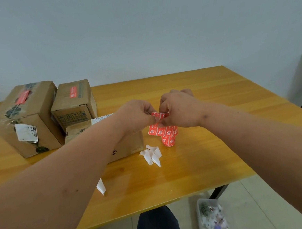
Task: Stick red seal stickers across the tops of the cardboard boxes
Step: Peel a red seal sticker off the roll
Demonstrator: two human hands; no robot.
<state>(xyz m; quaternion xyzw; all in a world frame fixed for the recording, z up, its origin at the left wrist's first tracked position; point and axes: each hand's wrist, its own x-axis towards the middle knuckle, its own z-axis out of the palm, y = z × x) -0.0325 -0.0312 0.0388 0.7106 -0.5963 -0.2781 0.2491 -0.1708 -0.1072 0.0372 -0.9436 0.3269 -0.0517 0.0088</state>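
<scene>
Above the table's middle, my left hand and my right hand both pinch the top end of a strip of red seal stickers. The strip hangs down to a small red sticker roll standing on the wooden table. Three cardboard boxes are at the left: a large one and a smaller one at the back, each with a red sticker across its top, and a nearer box partly hidden behind my left forearm.
White backing-paper scraps lie in front of the roll, and another scrap lies near the table's front edge. A clear bin of scraps stands on the floor at the right. A wall rises behind the table.
</scene>
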